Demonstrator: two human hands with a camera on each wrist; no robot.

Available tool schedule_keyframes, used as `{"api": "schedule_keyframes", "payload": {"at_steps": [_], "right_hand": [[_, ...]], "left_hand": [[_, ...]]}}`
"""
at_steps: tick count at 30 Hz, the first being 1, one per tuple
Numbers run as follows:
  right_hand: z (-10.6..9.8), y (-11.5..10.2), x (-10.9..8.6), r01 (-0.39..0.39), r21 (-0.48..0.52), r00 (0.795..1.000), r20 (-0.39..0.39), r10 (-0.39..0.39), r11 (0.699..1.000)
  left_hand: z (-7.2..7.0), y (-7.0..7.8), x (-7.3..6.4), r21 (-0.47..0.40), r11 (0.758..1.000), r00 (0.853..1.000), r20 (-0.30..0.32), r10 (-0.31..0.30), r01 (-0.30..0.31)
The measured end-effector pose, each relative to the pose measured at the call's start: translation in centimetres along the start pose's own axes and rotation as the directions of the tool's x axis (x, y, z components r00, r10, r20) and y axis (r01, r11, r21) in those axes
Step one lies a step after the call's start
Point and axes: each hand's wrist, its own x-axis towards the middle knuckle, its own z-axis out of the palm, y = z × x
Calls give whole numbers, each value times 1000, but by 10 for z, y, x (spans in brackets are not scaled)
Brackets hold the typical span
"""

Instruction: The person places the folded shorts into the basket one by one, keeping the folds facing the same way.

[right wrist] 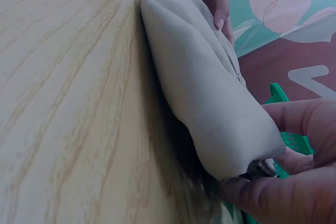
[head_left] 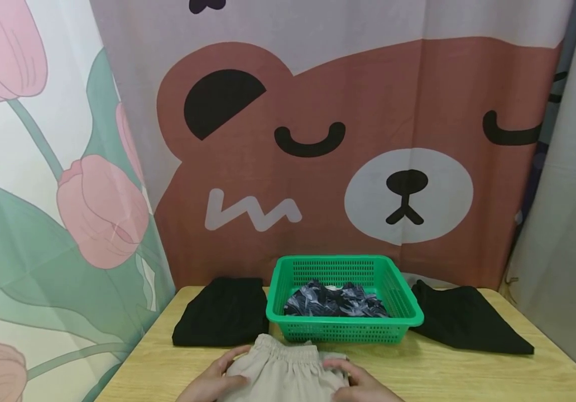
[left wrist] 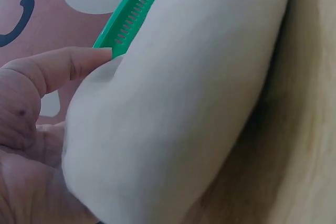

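Beige elastic-waist pants (head_left: 283, 371) lie in a folded bundle at the near edge of the head view, their gathered waistband facing away from me. My left hand (head_left: 215, 378) grips the bundle's left side, and the left wrist view shows that hand's fingers (left wrist: 68, 66) against the cloth. On the opposite side, my right hand (head_left: 363, 384) holds the edge between thumb and fingers. The right wrist view has this pinch on the pants (right wrist: 210, 87) close up, just above the table. The lower part of the bundle is cut off in the head view.
A green plastic basket (head_left: 340, 329) stands just beyond the pants, with dark patterned cloth (head_left: 335, 301) inside. Folded black garments lie on both sides of it, one on the left (head_left: 220, 312) and one on the right (head_left: 469, 318). Printed curtains (head_left: 248, 167) hang behind the wooden table (head_left: 142, 371).
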Motion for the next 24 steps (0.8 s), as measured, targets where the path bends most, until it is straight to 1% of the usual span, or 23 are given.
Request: {"api": "schedule_keyframes", "payload": {"at_steps": [4, 7, 9, 15, 20, 24], "right_hand": [[-3, 1, 2, 38, 17, 997, 67, -39, 999], [-3, 1, 2, 44, -3, 996, 77, -44, 999], [-2, 0, 2, 35, -20, 997, 66, -34, 999], [1, -3, 0, -3, -75, 1000, 12, 4, 997], [3, -5, -2, 22, -114, 1000, 6, -22, 993], [4, -8, -4, 30, -90, 999, 16, -28, 995]], "left_hand": [[-2, -1, -1, 34, 999, 999, 20, 35, -35], [-2, -2, -1, 36, 998, 998, 22, 56, -57], [-2, -2, -1, 37, 997, 998, 21, 67, -67], [-1, 0, -4, 3, 996, 995, 40, 93, -93], [-1, 3, -6, 16, 994, 993, 35, 111, -112], [1, 6, -8, 2, 995, 994, 25, 104, -104]]}}
